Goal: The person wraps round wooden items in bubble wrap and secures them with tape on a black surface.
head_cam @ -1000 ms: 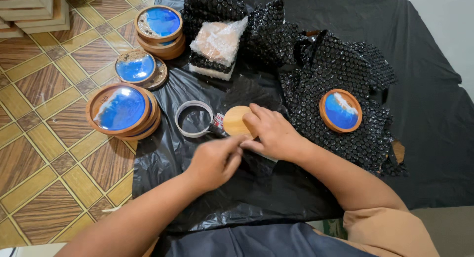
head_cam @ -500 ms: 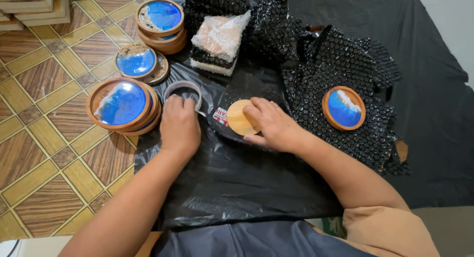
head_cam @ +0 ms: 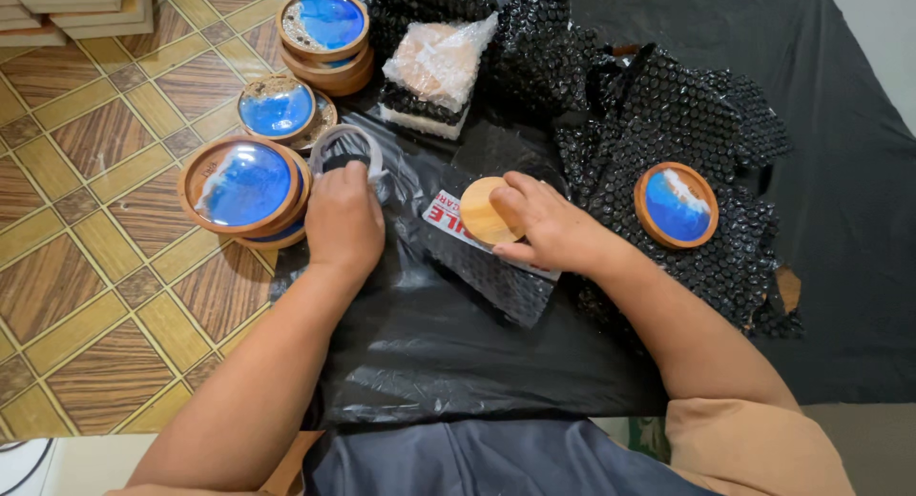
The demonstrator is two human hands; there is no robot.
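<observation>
Pressing down with the right hand [head_cam: 549,231], the person pins a round pale wooden disc [head_cam: 484,212] onto a small black bubble-wrap sheet [head_cam: 501,277] that carries a red-and-white label [head_cam: 444,213]; fingers lie spread over the disc's right edge, thumb along the near side, so the hand is flat and holds the disc in place, not lifting it. Left hand [head_cam: 343,219] rests curled on a clear roll of adhesive tape [head_cam: 345,145], fingertips on the near rim of the ring; whether it grips the roll or only touches it I cannot tell. Both things lie on a black plastic sheet [head_cam: 448,343] spread over a patterned tile floor [head_cam: 86,267]. Just left of the tape stands a stack of round wooden coasters with blue resin tops [head_cam: 243,186]; two more such stacks [head_cam: 277,110] [head_cam: 324,24] sit further up. One more blue resin coaster [head_cam: 676,205] lies apart on a large crumpled sheet of black bubble wrap [head_cam: 687,124]. A wrapped bundle in clear film [head_cam: 434,62] sits beyond the disc. Judgement: for a tidy wrap, keep the disc centred on the sheet under steady pressure, and find the tape's free end before pulling.
</observation>
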